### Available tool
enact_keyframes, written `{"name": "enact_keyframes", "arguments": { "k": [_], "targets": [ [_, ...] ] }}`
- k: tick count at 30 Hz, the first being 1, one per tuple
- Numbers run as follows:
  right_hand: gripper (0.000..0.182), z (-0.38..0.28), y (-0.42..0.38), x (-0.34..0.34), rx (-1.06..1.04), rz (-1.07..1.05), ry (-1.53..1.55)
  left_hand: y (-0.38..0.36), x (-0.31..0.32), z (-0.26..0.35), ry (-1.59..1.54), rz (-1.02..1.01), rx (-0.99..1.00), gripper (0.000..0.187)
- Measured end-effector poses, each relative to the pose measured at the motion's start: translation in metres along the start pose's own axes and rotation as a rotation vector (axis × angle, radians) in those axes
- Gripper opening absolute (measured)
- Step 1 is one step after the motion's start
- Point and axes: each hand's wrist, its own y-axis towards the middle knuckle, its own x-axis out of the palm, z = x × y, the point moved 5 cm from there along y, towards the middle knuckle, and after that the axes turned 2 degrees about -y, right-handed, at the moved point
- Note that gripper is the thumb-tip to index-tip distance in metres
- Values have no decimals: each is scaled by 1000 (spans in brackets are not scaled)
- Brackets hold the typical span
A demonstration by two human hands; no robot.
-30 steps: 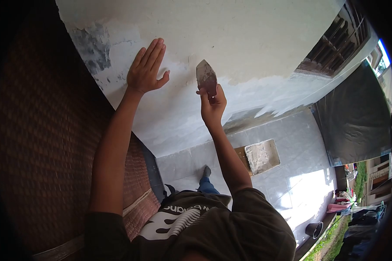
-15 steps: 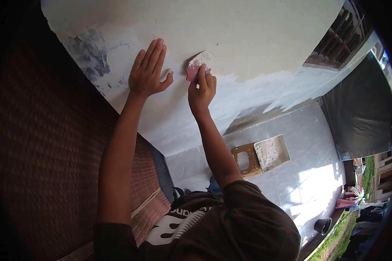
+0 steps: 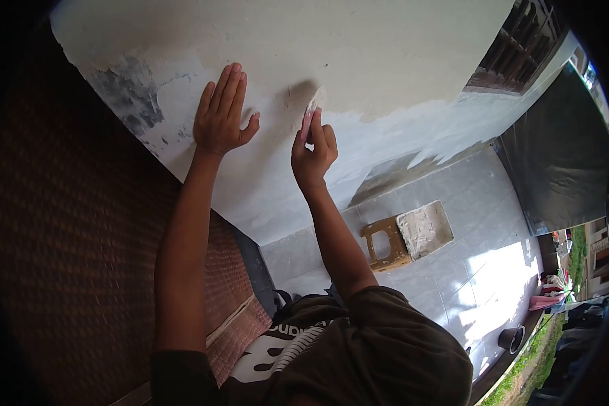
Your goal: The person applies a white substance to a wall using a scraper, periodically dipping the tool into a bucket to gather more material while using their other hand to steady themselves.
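My left hand point(image 3: 222, 115) lies flat on the pale wall point(image 3: 264, 40), its fingers stretched out and thumb apart, with nothing held. To the right of it, my right hand point(image 3: 313, 152) pinches a pink scraper point(image 3: 308, 122) between thumb and fingers. White paste coats the scraper's far end, and the tool is turned nearly edge-on to my view beside its shadow on the wall. Whether its edge touches the wall I cannot tell. Patches of dark, flaking surface point(image 3: 130, 95) show left of my left hand.
A tray of white paste point(image 3: 425, 230) rests on a brown stool point(image 3: 379, 245) on the grey tiled floor point(image 3: 453, 196). Woven matting point(image 3: 95, 237) runs along the left. A window grille point(image 3: 517, 51), a dark sheet point(image 3: 558, 152) and a small bucket point(image 3: 511, 339) are at the right.
The scraper has turned from showing its flat face to nearly edge-on, still in my right hand. My left hand remains on the wall, and the view has shifted slightly.
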Motion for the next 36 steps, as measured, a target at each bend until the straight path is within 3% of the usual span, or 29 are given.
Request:
{"name": "enact_keyframes", "arguments": {
  "k": [8, 14, 23, 30, 36],
  "targets": [
    [56, -3, -49, 47, 45, -156, -158, -1, 2, -2, -17, -4, -24, 68],
    [59, -26, -93, 6, 49, -386, 98, -2, 2, -2, -22, -3, -20, 67],
    [51, 15, 6, 2, -10, -30, -72, -2, 3, -1, 1, -17, 3, 69],
    [56, -14, -53, 48, 38, -149, -128, -2, 2, -1, -32, -1, -13, 70],
    [59, -39, -81, 15, 50, -390, 129, -3, 3, -3, -26, -10, -36, 67]
  ]
}}
